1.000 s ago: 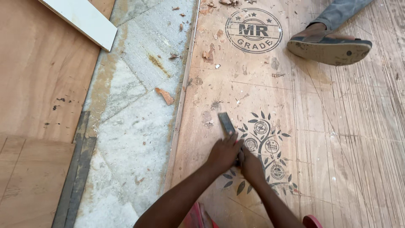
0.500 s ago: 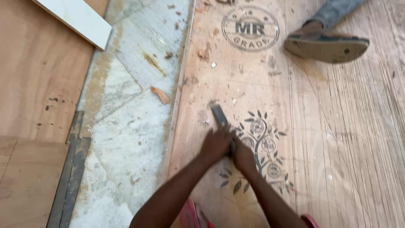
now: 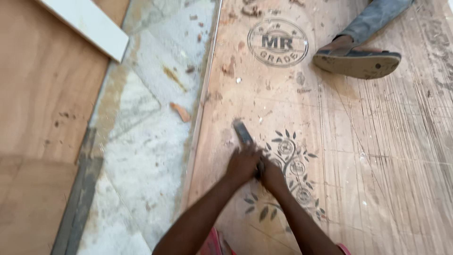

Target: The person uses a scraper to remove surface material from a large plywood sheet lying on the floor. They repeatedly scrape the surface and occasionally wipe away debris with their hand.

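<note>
A large plywood sheet [image 3: 358,156] lies on the floor, its left edge along bare stone floor [image 3: 141,141]. Another person's sandalled foot [image 3: 356,60] rests on its far part. Near the left edge, the left hand [image 3: 242,164] and right hand [image 3: 272,175] are clamped together on a flat scraper blade [image 3: 243,132] pressed to the sheet. A slip could gouge the veneer or skid the blade toward the edge.

ahead of the chisel [image 3: 243,132], the plywood sheet [image 3: 377,156] lies open up to a sandalled foot [image 3: 356,59] at the far right. wood chips [image 3: 230,66] litter the far end. left, past the sheet's edge, the stone floor [image 3: 141,141] carries one wood scrap [image 3: 180,112] and a white board [image 3: 87,26].
</note>
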